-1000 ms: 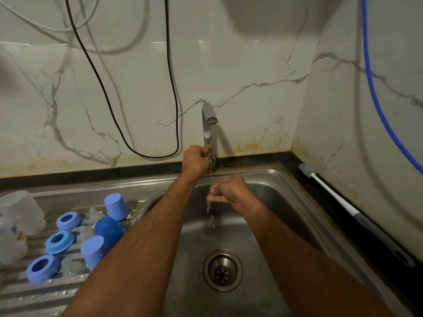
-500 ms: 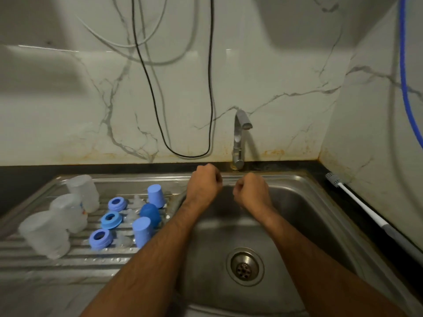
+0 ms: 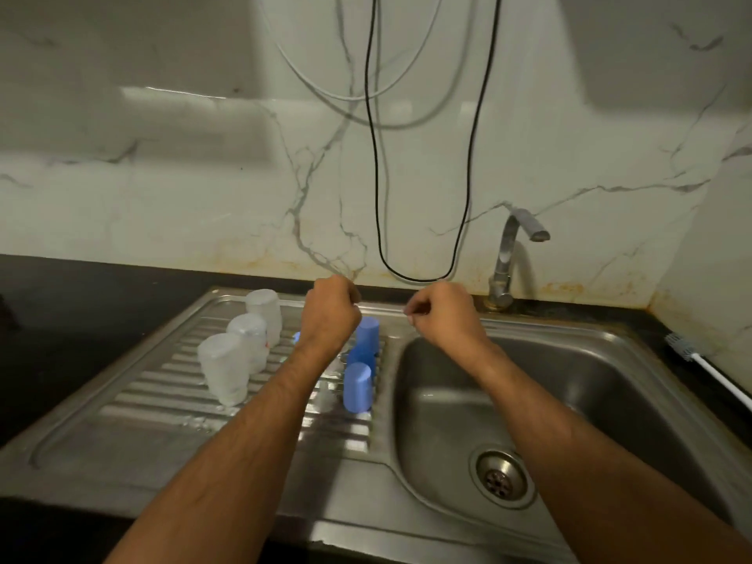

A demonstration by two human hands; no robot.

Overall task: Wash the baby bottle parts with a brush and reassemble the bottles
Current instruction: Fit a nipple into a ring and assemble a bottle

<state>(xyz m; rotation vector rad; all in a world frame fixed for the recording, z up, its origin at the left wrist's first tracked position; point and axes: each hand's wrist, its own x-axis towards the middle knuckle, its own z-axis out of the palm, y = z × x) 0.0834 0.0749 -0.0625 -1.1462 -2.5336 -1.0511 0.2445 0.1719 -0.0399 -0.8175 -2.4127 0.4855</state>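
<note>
Baby bottle parts stand on the ribbed steel drainboard (image 3: 162, 400) left of the sink basin (image 3: 610, 400): three clear bottles (image 3: 226, 370) upside down in a row, and blue caps (image 3: 358, 386) just beside the left forearm. The left hand (image 3: 331, 313) and right hand (image 3: 441, 313) hover above the drainboard's back edge, both curled into loose fists, holding nothing. A white-handled brush (image 3: 700, 362) lies at the far right.

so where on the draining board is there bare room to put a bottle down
Bare room: the flat front strip of the draining board, nearer than the clear bottles, and its ribs left of them. Crowded: between those bottles and the blue caps, under the left hand.
</note>
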